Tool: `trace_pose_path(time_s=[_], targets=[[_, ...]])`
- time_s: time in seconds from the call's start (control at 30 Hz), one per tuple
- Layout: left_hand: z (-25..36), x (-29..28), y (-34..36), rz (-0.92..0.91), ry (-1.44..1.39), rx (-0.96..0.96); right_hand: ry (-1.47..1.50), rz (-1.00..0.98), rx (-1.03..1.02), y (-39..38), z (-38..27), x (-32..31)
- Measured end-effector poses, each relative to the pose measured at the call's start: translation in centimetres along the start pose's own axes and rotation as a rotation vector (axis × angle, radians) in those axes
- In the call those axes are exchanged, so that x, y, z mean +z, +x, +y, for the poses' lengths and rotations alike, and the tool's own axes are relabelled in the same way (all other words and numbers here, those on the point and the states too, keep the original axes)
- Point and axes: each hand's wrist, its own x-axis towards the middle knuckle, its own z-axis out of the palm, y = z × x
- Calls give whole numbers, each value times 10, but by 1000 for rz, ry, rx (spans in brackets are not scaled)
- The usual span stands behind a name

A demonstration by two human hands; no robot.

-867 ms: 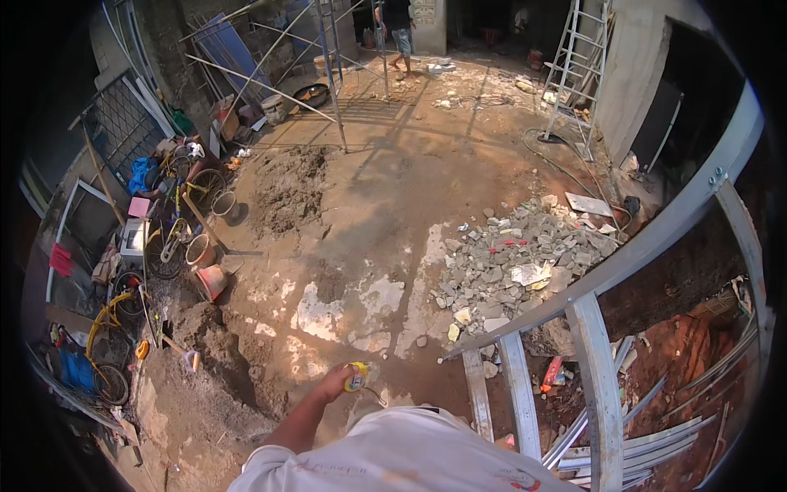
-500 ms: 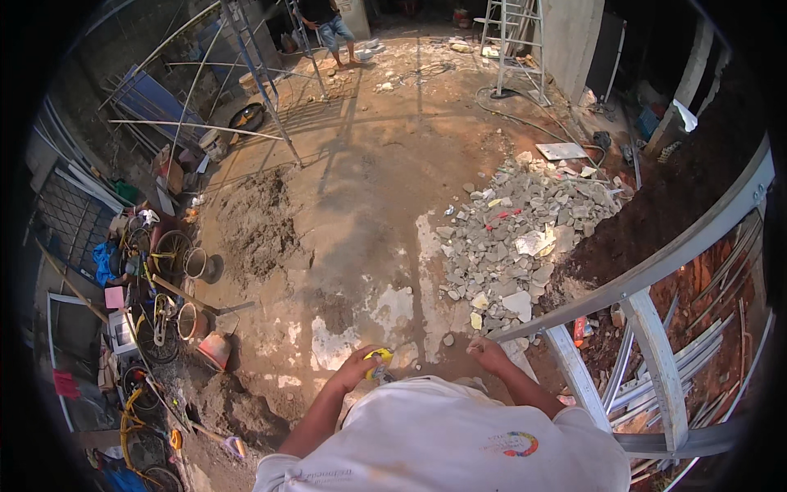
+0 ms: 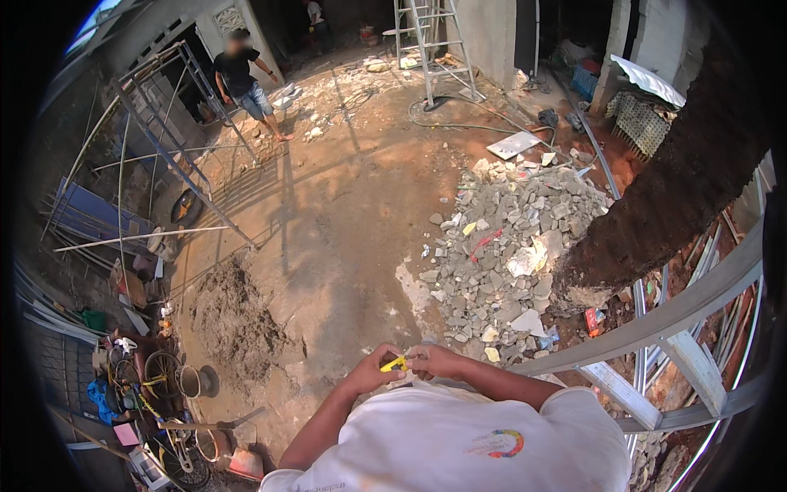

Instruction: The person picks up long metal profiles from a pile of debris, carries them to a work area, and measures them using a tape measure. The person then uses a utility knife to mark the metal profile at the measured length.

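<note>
Both hands meet close in front of my chest, high above the ground. My left hand (image 3: 371, 373) is closed around a small yellow tape measure (image 3: 393, 364), whose bright side shows between the fingers. My right hand (image 3: 433, 362) is closed too, its fingertips pinching at the right end of the tape measure. The fingers hide most of its body, and I cannot make out any blade pulled from it. Beneath my hands lies the brown dirt-and-concrete ground.
Broken rubble (image 3: 512, 246) is heaped at right, beside a metal frame rail (image 3: 656, 328). At left are wet mortar (image 3: 234, 316), buckets (image 3: 211, 444), bicycles (image 3: 164, 373) and scaffolding (image 3: 176, 156). A person (image 3: 242, 82) walks at the far left; a ladder (image 3: 438, 49) stands at the back.
My right hand has moved left to meet my left hand at the tape measure. The view has tilted up and turned right, showing more of the far person, who is now upright mid-step.
</note>
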Motion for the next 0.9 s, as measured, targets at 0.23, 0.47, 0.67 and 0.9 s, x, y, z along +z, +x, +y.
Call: trace_pose_path(time_s=[0.23, 0.47, 0.67, 0.9], targets=[[39, -131, 126, -31, 55, -84, -13, -4, -73, 130, -90, -97], [74, -268, 219, -47, 163, -254, 294, 240, -265, 226, -188, -219], [46, -414, 356, -283, 244, -311, 468, 567, -425, 300, -244, -331], [95, -484, 564, -576, 482, -317, 555, 795, -478, 339, -306, -416]])
